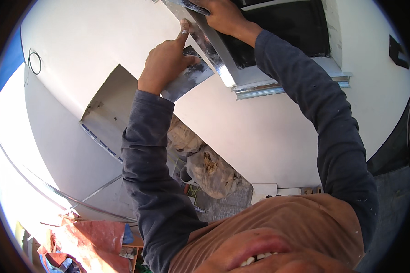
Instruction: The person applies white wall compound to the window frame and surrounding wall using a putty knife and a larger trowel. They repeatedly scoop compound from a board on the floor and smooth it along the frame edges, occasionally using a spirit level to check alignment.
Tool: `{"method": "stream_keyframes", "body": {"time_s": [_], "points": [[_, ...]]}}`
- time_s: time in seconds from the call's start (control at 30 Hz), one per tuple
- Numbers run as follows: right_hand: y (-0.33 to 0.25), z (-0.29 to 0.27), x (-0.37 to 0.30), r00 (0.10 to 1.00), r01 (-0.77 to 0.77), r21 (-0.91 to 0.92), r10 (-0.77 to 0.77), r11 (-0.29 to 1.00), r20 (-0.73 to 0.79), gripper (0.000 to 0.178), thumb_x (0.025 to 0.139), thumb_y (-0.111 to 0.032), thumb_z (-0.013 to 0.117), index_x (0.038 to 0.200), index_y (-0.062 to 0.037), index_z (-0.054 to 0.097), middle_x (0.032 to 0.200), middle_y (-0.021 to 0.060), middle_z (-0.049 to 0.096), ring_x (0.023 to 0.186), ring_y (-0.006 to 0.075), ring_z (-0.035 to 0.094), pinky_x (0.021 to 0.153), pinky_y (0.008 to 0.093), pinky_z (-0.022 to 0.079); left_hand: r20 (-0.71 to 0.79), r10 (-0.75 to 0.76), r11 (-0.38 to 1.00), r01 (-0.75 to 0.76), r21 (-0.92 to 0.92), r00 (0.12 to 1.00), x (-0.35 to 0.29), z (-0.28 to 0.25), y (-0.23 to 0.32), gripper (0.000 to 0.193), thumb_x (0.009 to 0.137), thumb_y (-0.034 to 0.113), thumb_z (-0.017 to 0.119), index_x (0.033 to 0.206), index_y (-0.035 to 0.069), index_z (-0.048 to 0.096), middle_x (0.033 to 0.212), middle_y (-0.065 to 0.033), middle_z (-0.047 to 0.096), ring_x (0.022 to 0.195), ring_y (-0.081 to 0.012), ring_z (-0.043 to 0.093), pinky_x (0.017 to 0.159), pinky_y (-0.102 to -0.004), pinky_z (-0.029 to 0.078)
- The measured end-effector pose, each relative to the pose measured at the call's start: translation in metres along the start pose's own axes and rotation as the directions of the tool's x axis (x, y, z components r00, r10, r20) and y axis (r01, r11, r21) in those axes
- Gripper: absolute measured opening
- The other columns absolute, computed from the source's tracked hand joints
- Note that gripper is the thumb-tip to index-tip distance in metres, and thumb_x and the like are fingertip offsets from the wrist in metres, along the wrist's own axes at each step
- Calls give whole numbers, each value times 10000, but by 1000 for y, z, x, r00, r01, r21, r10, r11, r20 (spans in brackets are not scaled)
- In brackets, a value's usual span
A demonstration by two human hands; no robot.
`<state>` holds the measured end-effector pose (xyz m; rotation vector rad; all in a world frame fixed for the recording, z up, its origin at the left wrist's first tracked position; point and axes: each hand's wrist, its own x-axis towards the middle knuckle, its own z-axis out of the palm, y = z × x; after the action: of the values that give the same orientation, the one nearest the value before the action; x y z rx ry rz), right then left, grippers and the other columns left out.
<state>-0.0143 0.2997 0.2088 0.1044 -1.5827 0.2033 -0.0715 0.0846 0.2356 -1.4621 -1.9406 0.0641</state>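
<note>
My left hand (161,63) is closed around a wide flat metal blade, like a filling knife (193,81), smeared with grey-white paste. Its index finger stretches up to the corner strip (207,44) along the window opening, seemingly touching it. At the top edge, my right hand (228,19) grips a dark-handled tool (192,6) against the same strip; the picture's edge cuts off part of it, so its kind is unclear. Beside that hand is the dark window pane (284,34). A shiny metal sill profile (278,90) runs below the window.
The white wall (255,132) surrounds the window. Left of my left forearm is a recess (111,107) in the wall. Lower down stand clear plastic sacks (212,175) on paving. A curved metal rail (84,204) and red sheeting (91,241) lie at the lower left; a cable loop (34,61) hangs upper left.
</note>
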Motion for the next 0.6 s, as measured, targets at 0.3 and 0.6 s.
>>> {"method": "stream_keyframes", "body": {"time_s": [0.3, 0.6], "points": [[-15, -28, -81, 938, -129, -139, 167, 982, 305, 578, 916, 1, 668, 1456, -188, 583, 1375, 145, 645, 1172, 345, 670, 976, 398, 560, 49, -7, 1000, 6, 23, 999, 4, -2, -1, 886, 823, 388, 810, 1550, 92, 398, 879, -211, 733, 863, -391, 725, 768, -469, 558], [1, -36, -63, 986, -166, -102, 165, 981, -19, 394, 969, -163, 603, 1356, -207, 663, 1227, 120, 726, 990, 345, 728, 891, 415, 590, 59, -4, 1000, 4, 10, 998, 7, -1, -5, 970, 819, 364, 816, 1603, 119, 300, 877, -225, 733, 868, -402, 725, 780, -467, 558]]}}
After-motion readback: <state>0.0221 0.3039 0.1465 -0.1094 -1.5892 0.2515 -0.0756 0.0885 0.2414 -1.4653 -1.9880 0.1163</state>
